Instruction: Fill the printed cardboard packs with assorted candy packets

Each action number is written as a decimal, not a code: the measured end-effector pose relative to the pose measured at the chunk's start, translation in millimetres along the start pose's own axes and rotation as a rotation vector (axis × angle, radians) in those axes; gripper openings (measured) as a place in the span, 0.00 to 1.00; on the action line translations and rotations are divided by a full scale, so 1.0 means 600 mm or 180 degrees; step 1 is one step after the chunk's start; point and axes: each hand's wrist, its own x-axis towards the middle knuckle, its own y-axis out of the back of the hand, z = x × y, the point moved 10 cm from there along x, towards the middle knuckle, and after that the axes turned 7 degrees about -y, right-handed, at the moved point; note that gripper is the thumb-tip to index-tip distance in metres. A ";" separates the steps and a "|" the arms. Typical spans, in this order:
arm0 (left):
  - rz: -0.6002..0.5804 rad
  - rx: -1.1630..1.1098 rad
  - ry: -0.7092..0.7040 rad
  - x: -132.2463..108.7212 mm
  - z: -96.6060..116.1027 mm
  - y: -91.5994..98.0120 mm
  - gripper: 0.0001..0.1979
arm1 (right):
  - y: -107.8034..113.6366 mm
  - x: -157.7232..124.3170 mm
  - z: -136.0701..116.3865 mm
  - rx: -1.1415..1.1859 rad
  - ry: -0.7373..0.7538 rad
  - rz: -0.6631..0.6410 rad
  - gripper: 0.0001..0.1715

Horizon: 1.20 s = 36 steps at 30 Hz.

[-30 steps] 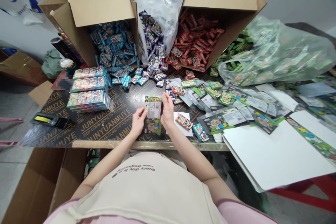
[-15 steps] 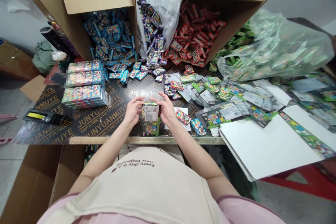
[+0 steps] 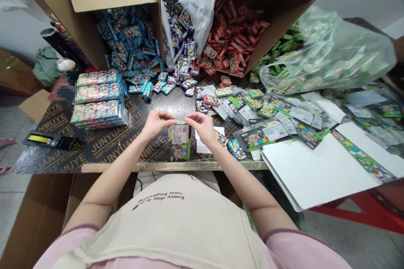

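Left hand [image 3: 158, 124] and right hand [image 3: 203, 127] pinch a packet [image 3: 179, 153] (pale label [image 3: 179, 134] showing) near the surface's front edge [image 3: 110, 167].

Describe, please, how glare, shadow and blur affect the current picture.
In the head view, pale glare lies on the dark tabletop beyond the printed packet, whose small print is too soft to read; sheen brightens the green plastic bag; shadow deepens inside the right carton.

left hand [image 3: 158, 125], right hand [image 3: 202, 128] pinch top of packet [image 3: 179, 145]
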 end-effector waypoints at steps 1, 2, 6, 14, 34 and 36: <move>-0.0052 0.0060 -0.0026 0.002 0.003 -0.001 0.15 | -0.002 0.002 -0.002 -0.0012 -0.0015 -0.0055 0.15; -0.0082 0.0142 -0.0072 0.003 0.006 -0.002 0.14 | -0.003 0.004 -0.003 -0.0022 -0.0016 -0.0097 0.15; -0.0135 0.0385 -0.0300 0.002 0.025 -0.006 0.11 | -0.004 0.007 -0.010 -0.0006 -0.0001 -0.0220 0.15; -0.0348 0.0884 -0.1255 -0.031 0.086 -0.028 0.07 | -0.006 -0.013 -0.037 -0.0229 0.0193 -0.0627 0.16; -0.0458 0.1500 -0.1887 -0.062 0.092 -0.062 0.07 | 0.139 0.054 0.129 -0.2930 0.0339 0.0038 0.07; -0.0396 0.1511 -0.1852 -0.063 0.089 -0.060 0.07 | 0.134 0.048 0.130 -0.2907 0.0417 -0.0007 0.07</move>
